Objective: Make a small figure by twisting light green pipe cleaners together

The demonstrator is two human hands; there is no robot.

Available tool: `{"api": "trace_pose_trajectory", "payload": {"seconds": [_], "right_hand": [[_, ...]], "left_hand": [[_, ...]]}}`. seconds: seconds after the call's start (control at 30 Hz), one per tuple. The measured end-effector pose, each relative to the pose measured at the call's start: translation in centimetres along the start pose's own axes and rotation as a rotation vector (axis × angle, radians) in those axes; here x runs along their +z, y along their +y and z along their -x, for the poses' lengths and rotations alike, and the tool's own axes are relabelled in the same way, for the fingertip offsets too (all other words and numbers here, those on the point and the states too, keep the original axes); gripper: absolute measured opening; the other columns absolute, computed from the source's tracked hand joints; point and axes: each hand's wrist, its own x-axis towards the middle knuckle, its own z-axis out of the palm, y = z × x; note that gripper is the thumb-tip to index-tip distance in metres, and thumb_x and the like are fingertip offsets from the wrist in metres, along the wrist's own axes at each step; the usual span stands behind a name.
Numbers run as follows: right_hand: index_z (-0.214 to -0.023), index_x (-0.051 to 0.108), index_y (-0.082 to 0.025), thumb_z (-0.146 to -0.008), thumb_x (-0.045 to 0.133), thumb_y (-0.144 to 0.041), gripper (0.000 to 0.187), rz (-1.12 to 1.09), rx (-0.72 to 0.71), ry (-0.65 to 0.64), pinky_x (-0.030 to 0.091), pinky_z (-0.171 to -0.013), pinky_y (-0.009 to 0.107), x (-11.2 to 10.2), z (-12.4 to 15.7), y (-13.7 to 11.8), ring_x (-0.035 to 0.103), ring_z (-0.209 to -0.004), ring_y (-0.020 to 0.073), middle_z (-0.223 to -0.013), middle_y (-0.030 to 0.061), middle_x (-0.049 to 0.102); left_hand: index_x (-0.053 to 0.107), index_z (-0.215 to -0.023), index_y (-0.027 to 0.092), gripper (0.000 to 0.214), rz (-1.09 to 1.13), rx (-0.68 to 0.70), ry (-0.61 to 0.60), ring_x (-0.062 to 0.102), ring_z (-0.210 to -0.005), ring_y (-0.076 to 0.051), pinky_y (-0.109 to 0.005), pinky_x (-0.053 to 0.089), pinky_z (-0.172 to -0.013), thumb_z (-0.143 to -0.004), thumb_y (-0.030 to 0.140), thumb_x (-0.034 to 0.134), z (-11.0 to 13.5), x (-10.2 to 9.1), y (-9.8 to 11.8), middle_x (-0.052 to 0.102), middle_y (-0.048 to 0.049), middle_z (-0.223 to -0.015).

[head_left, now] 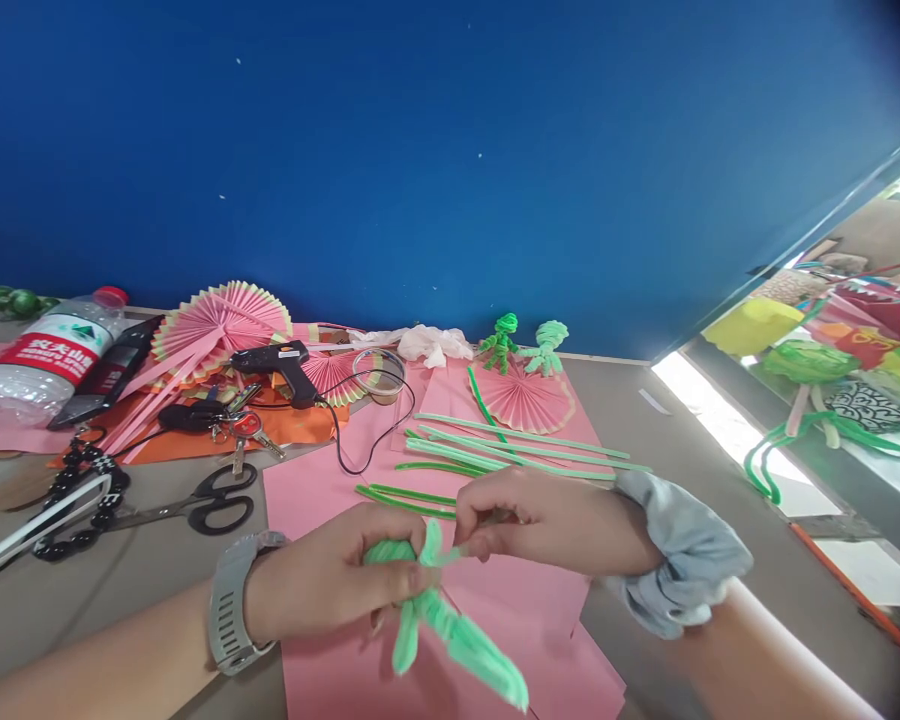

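Note:
Between thumb and fingers, my left hand grips a figure of bent light-green pipe cleaners, its limbs sticking out below and above the grip. My right hand pinches a thin pale-green end of the same figure. Both hands are over pink paper sheets. Just beyond them lie several loose pipe cleaners, pale and darker green. Two finished-looking pipe-cleaner figures, a dark green one and a light green one, stand at the back by a pink folded paper fan.
To the left are scissors, keys, a black glue gun, a roll of clear tape, larger paper fans and a water bottle. A blue panel rises behind. Colourful craft items sit at far right.

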Motion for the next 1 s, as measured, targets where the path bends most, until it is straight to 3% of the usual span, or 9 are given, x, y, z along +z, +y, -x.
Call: {"api": "trace_pose_trajectory", "payload": {"seconds": [0.1,0.2,0.3,0.4,0.47,0.57,0.73,0.83,1.0], "right_hand": [[-0.079,0.059,-0.015,-0.083,0.052,-0.024,0.011,-0.037,0.004,-0.095,0.038,-0.057,0.018,0.5,-0.8,0.6,0.053,-0.066,0.0094,-0.071,-0.0015,0.06],[-0.076,0.059,-0.016,-0.08,0.052,-0.017,0.008,0.077,0.073,-0.037,0.035,-0.055,0.019,1.7,-1.3,0.3,0.054,-0.064,0.0096,-0.071,-0.0021,0.063],[-0.076,0.059,-0.018,-0.08,0.052,-0.014,0.009,0.165,0.076,0.079,0.035,-0.057,0.02,3.2,-1.3,-0.4,0.055,-0.068,0.0107,-0.076,-0.0029,0.065],[-0.075,0.057,-0.02,-0.079,0.052,-0.01,0.011,0.218,0.015,0.136,0.036,-0.06,0.02,4.4,-1.2,-1.2,0.054,-0.071,0.0109,-0.074,-0.004,0.063],[-0.074,0.056,-0.019,-0.078,0.053,-0.009,0.012,0.252,-0.019,0.163,0.036,-0.062,0.02,4.8,-1.1,-1.8,0.053,-0.073,0.0108,-0.075,-0.0034,0.06],[-0.071,0.054,-0.017,-0.077,0.053,-0.007,0.012,0.335,0.004,0.242,0.036,-0.062,0.021,4.6,-0.7,-2.9,0.05,-0.073,0.0116,-0.079,-0.0007,0.055],[-0.073,0.05,-0.018,-0.08,0.049,-0.008,0.012,0.248,0.016,0.34,0.034,-0.056,0.019,2.5,0.9,-3.9,0.046,-0.065,0.0088,-0.074,-0.0033,0.052],[-0.074,0.052,-0.019,-0.084,0.05,-0.017,0.01,0.151,0.053,0.245,0.032,-0.053,0.017,1.0,1.6,-3.3,0.045,-0.06,0.0072,-0.068,-0.0058,0.052],[-0.077,0.057,-0.017,-0.081,0.057,-0.026,0.01,-0.043,0.003,-0.135,0.036,-0.056,0.015,0.5,0.3,-1.1,0.052,-0.065,0.0072,-0.069,-0.0048,0.059]], "left_hand": [[0.052,-0.068,0.017,0.018,-0.27,0.059,-0.086,0.047,-0.056,-0.011,-0.02,0.036,-0.054,-0.081,0.03,0.048,0.2,0.2,0.6,0.048,0.0022,-0.059],[0.052,-0.062,0.018,0.016,-0.424,-0.021,-0.058,0.047,-0.059,-0.013,-0.02,0.035,-0.053,-0.075,0.028,0.052,0.4,0.7,0.6,0.05,0.0017,-0.06],[0.048,-0.057,0.019,0.02,-0.34,-0.238,-0.077,0.045,-0.05,-0.012,-0.019,0.034,-0.047,-0.073,0.031,0.051,0.4,1.2,0.2,0.048,0.0039,-0.051],[0.047,-0.053,0.019,0.022,-0.153,-0.461,-0.207,0.044,-0.042,-0.011,-0.019,0.035,-0.044,-0.07,0.031,0.053,0.0,1.5,-0.3,0.045,0.0052,-0.043],[0.048,-0.053,0.017,0.019,-0.046,-0.508,-0.227,0.042,-0.039,-0.009,-0.02,0.037,-0.044,-0.068,0.028,0.055,-0.4,1.4,-0.5,0.044,0.0057,-0.043],[0.051,-0.062,0.016,0.012,0.173,-0.418,-0.123,0.042,-0.041,-0.008,-0.019,0.038,-0.044,-0.069,0.025,0.056,-0.8,1.1,-0.8,0.044,0.0059,-0.049],[0.052,-0.077,0.015,0.015,0.484,-0.105,0.045,0.041,-0.045,-0.005,-0.017,0.037,-0.044,-0.078,0.031,0.053,-0.5,0.6,-0.7,0.046,0.0037,-0.061],[0.052,-0.075,0.015,0.02,0.401,-0.03,-0.042,0.043,-0.044,-0.006,-0.018,0.037,-0.046,-0.079,0.035,0.053,0.1,0.5,-0.3,0.048,0.0031,-0.059],[0.051,-0.064,0.016,0.021,-0.029,0.045,-0.289,0.039,-0.048,-0.008,-0.018,0.033,-0.048,-0.079,0.03,0.053,0.6,0.6,0.6,0.045,0.0038,-0.054]]}}
